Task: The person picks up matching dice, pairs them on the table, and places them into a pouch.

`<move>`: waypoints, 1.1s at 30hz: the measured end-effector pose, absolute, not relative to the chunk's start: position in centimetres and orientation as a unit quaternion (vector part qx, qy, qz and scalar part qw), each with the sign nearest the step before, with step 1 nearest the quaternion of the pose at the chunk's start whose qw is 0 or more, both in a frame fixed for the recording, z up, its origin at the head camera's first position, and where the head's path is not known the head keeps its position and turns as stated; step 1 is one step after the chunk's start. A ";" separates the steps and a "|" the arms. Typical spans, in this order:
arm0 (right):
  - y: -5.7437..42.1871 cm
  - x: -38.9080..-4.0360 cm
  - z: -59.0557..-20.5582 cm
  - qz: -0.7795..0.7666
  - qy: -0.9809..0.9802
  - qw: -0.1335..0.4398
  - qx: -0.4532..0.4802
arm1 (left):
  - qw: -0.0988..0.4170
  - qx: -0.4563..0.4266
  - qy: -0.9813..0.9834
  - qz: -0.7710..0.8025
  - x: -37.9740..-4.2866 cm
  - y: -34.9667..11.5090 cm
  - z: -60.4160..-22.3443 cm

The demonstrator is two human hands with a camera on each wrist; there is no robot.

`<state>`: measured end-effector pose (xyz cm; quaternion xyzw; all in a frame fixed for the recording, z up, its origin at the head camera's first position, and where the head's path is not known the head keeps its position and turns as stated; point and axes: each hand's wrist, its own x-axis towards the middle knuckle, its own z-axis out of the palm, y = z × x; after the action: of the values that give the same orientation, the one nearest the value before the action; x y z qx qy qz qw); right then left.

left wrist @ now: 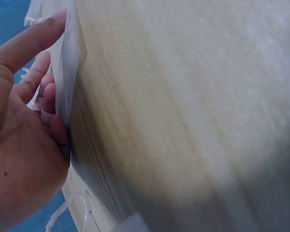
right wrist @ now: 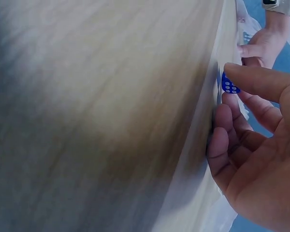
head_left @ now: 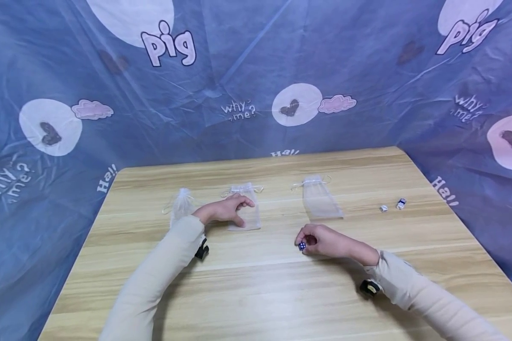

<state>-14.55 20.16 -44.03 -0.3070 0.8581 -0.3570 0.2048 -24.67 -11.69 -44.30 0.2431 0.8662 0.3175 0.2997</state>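
My right hand (head_left: 326,240) pinches a blue die (head_left: 302,246) with white pips just over the table, between thumb and fingertips. The same blue die (right wrist: 230,85) shows in the right wrist view. My left hand (head_left: 228,210) rests on the middle sheer white drawstring bag (head_left: 250,218), thumb and fingers spread apart. In the left wrist view, the thumb reaches the edge of the sheer bag (left wrist: 70,63). Another flat drawstring bag (head_left: 322,199) lies beyond my right hand. A third drawstring bag (head_left: 182,204) with a gathered top stands left, partly hidden by my left forearm.
On the right of the wooden table (head_left: 256,293) lie a white die (head_left: 383,208) and a small blue-and-white cluster (head_left: 401,203), apparently dice. A blue patterned cloth (head_left: 239,71) hangs behind the table and along its sides.
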 end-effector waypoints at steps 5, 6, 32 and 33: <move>20.8 -14.7 -43.8 -0.372 0.851 0.211 -0.304 | 0.298 0.241 0.866 0.321 -24.7 -11.7 -44.4; 21.1 -14.7 -43.6 -0.375 0.851 0.206 -0.304 | 0.298 0.241 0.866 0.321 -24.6 -11.7 -44.4; 39.4 -17.8 -38.1 -0.375 0.921 0.036 -0.105 | 0.318 0.225 0.860 0.329 -24.7 -11.6 -44.6; 40.1 -17.8 -38.3 -0.371 0.922 0.036 -0.104 | 0.317 0.226 0.861 0.327 -24.7 -11.6 -44.6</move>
<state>-17.82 40.08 -38.25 -0.1036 0.9221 -0.3712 0.0357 -24.73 -11.61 -44.61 0.2259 0.8610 0.3268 0.3175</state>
